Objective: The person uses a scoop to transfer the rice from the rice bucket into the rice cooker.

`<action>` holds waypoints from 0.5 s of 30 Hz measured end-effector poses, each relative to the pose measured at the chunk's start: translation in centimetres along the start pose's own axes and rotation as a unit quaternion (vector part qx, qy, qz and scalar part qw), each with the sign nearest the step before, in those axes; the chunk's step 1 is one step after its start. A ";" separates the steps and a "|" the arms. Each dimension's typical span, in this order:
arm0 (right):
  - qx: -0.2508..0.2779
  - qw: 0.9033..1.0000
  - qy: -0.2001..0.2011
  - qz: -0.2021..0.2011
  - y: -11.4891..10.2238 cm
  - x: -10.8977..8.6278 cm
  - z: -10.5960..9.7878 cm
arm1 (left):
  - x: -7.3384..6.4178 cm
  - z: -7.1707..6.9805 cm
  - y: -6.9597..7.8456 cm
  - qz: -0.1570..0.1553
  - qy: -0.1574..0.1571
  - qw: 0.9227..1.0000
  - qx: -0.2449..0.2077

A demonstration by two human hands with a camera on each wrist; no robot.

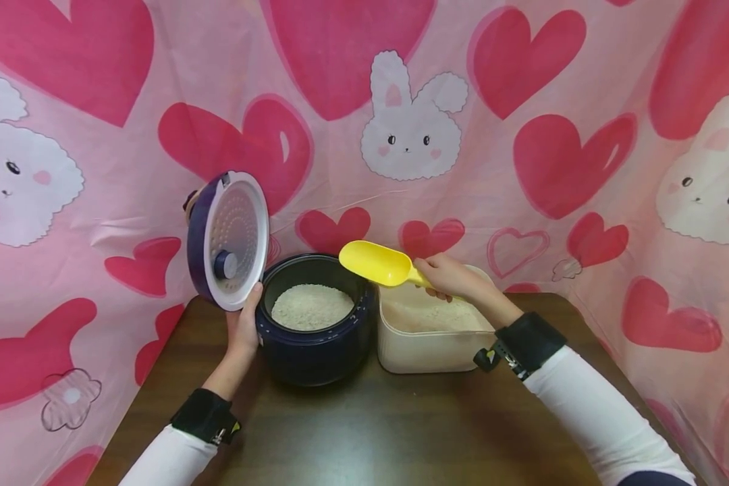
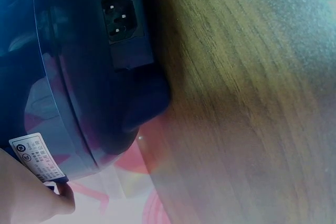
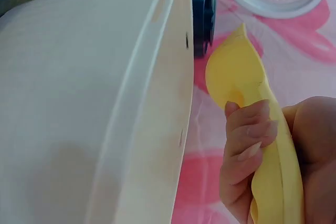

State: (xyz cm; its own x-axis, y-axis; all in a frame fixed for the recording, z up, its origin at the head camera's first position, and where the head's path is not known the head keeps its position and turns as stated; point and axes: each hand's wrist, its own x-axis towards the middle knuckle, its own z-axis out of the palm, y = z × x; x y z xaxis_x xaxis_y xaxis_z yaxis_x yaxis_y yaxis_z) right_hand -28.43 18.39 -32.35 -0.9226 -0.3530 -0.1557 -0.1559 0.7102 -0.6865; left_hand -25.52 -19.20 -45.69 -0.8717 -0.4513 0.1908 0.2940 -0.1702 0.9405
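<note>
- Hands apart, both occupied: my left hand (image 1: 243,327) supports the raised lid (image 1: 237,226) at its five o'clock edge, thumb on the rim, fingers hidden; my right hand (image 1: 452,278) is curled round the handle of the yellow scoop (image 1: 373,263).
- Cooker (image 1: 316,361): stands on the table (image 1: 352,439), lid at its ten o'clock, pale container (image 1: 428,354) close by at its three o'clock. White grains (image 1: 312,307) lie in its pot; more pale grains (image 1: 440,317) lie low in the container.
- Scoop: at the cooker's one to two o'clock, over the rim nearest the container. I see no grains in its bowl.
- Lid hazard: whether a hinge bears its weight I cannot tell. Should my thumb slip, it could drop toward four o'clock, onto the pot or the scoop.
- Spill hazard: with a loaded scoop, a tilt in my right wrist could shed grains into the narrow gap between cooker and container.
- Rim hazard: a scoop carried too low could knock the cooker's two o'clock edge.
- Strap hazard: my right wrist strap (image 1: 531,341), at the container's three o'clock, could catch its wall and drag it if my forearm sinks.
</note>
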 end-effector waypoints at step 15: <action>-0.109 0.991 0.040 0.071 4.8 -4.8 -4.4 | 0.2 -0.3 -0.1 0.013 -0.010 0.999 0.033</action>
State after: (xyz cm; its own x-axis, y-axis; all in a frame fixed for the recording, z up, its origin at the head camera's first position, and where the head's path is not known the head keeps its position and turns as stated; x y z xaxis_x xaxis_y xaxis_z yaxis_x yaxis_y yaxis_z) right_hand -26.31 26.20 -31.81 -0.9642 -0.1972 -0.1772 -0.0870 0.8667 -0.4912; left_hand -25.60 -19.52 -45.82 -0.8717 -0.4377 0.2204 0.2909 -0.1003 0.9515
